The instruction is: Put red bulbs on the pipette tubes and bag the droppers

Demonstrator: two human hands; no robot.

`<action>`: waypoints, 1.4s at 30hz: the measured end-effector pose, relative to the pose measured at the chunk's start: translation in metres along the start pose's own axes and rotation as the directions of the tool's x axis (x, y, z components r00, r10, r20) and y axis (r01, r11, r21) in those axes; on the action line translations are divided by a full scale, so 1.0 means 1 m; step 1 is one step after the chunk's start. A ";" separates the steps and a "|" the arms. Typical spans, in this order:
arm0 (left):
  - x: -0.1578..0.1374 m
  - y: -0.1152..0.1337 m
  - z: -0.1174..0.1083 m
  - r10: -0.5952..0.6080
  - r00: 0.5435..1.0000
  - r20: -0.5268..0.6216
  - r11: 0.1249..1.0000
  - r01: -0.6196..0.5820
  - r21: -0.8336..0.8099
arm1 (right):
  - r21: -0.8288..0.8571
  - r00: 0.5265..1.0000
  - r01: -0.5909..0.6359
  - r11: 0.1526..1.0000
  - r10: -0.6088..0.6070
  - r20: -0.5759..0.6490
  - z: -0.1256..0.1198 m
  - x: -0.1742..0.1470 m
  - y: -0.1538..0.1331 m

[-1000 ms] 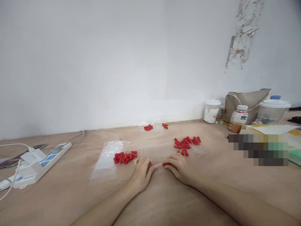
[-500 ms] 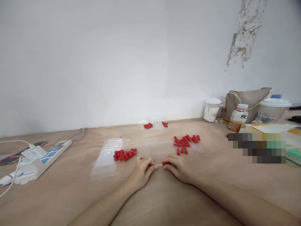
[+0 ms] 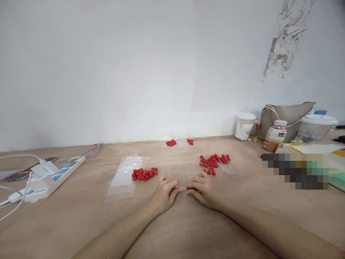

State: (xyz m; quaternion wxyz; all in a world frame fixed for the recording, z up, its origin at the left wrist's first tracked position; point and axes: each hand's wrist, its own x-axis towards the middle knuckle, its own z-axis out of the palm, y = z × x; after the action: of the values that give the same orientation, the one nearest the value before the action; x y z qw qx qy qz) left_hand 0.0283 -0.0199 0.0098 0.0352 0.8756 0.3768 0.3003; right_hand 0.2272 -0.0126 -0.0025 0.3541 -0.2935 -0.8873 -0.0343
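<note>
My left hand [image 3: 167, 194] pinches a thin clear glass dropper tube [image 3: 183, 188] just above the table. Closed around a red rubber bulb [image 3: 188, 188] is my right hand [image 3: 202, 190]; the bulb meets the tube's right end, and fingers hide most of it. Beyond my hands lies a row of clear tubes [image 3: 179, 169] side by side. Loose red bulbs [image 3: 144, 175] are heaped left of the row. On the right rest more red bulbs [image 3: 208, 162], and droppers with bulbs fitted [image 3: 228, 167] fan out beside them.
Clear plastic zip bags [image 3: 122, 180] lie at left, near a white power strip [image 3: 54, 180] with cables. Against the wall sits a bag of bulbs and tubes [image 3: 180, 143]. A lidded cup [image 3: 244, 126], a bottle [image 3: 275, 136] and a grey bag [image 3: 292, 111] stand at back right.
The view has shifted slightly. Both hands stay in nearly the same place, still holding the tube and bulb end to end; the right fingers have shifted a little.
</note>
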 end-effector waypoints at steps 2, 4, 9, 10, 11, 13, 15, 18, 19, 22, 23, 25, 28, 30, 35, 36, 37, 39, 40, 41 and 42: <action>0.000 0.001 0.002 0.008 1.000 -0.008 1.000 -0.008 0.023 | -0.018 1.000 -0.006 1.000 0.006 0.006 -0.002 0.001 -0.002; 0.000 0.002 0.004 0.018 1.000 -0.016 0.999 -0.017 0.044 | -0.048 0.999 -0.017 0.999 0.019 0.026 -0.003 0.003 -0.003; 0.001 0.001 0.005 0.016 0.999 -0.043 0.994 -0.011 0.112 | -0.049 0.995 -0.083 0.995 0.085 0.052 -0.004 0.007 -0.002; 0.001 0.001 0.003 0.022 0.998 -0.055 0.991 -0.015 0.132 | -0.039 0.994 -0.102 0.994 0.103 0.033 -0.005 0.007 0.000; 0.001 0.001 0.001 0.036 0.997 -0.071 0.988 -0.025 0.155 | -0.030 0.993 -0.120 0.992 0.121 0.011 -0.005 0.007 0.002; 0.001 0.000 -0.005 0.089 0.990 -0.112 0.977 -0.064 0.204 | -0.022 0.989 -0.144 0.989 0.143 -0.035 -0.007 0.006 0.005; 0.002 0.000 -0.010 0.150 0.978 -0.146 0.964 -0.112 0.240 | -0.030 0.989 -0.137 0.990 0.135 -0.060 -0.009 0.004 0.008; 0.002 0.001 -0.013 0.194 0.970 -0.145 0.954 -0.152 0.260 | -0.082 0.996 -0.070 0.994 0.066 -0.056 -0.011 0.002 0.007; 0.002 0.001 -0.013 0.191 0.972 -0.135 0.954 -0.152 0.259 | -0.099 0.998 -0.045 0.994 0.040 -0.052 -0.010 0.002 0.006; 0.001 0.002 -0.011 0.165 0.982 -0.096 0.962 -0.139 0.237 | -0.122 0.998 0.013 0.992 -0.020 -0.055 -0.008 0.003 0.002; 0.001 0.001 -0.011 0.159 0.983 -0.088 0.965 -0.137 0.223 | -0.124 0.998 0.023 0.992 -0.030 -0.059 -0.007 0.003 0.001; 0.000 0.001 -0.009 0.157 0.984 -0.086 0.972 -0.138 0.191 | -0.127 0.997 0.036 0.991 -0.045 -0.064 -0.005 0.005 0.000; 0.000 -0.001 -0.006 0.166 0.981 -0.105 0.978 -0.150 0.147 | -0.123 0.996 0.051 0.991 -0.059 -0.066 -0.003 0.006 0.001; 0.000 -0.002 -0.005 0.170 0.979 -0.111 0.980 -0.155 0.128 | -0.115 0.995 0.063 0.991 -0.071 -0.066 -0.002 0.006 0.002; -0.001 -0.003 -0.005 0.165 0.981 -0.104 0.983 -0.154 0.104 | -0.105 0.994 0.085 0.991 -0.091 -0.055 0.000 0.009 0.001; -0.001 -0.003 -0.005 0.163 0.982 -0.100 0.983 -0.153 0.100 | -0.107 0.994 0.088 0.990 -0.094 -0.050 0.000 0.009 0.001; -0.001 -0.003 -0.005 0.162 0.982 -0.097 0.984 -0.153 0.095 | -0.107 0.994 0.089 0.990 -0.095 -0.046 0.001 0.010 0.001; -0.001 -0.003 -0.005 0.158 0.983 -0.090 0.985 -0.150 0.084 | -0.096 0.995 0.087 0.992 -0.091 -0.043 0.000 0.011 0.002; -0.001 -0.004 -0.005 0.156 0.984 -0.086 0.986 -0.149 0.080 | -0.082 0.995 0.083 0.993 -0.087 -0.046 0.000 0.011 0.002; -0.001 -0.004 -0.005 0.152 0.985 -0.084 0.986 -0.145 0.077 | -0.057 0.996 0.078 0.995 -0.081 -0.047 -0.001 0.011 0.003; -0.001 -0.005 -0.004 0.145 0.986 -0.082 0.988 -0.139 0.074 | -0.019 0.997 0.067 0.998 -0.068 -0.048 -0.001 0.011 0.004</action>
State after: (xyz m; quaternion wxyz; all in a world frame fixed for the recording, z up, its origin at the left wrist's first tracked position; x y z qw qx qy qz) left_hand 0.0226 -0.0177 0.0116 -0.0327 0.8868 0.3249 0.3270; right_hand 0.2239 -0.0040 0.0052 0.3715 -0.2654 -0.8876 -0.0610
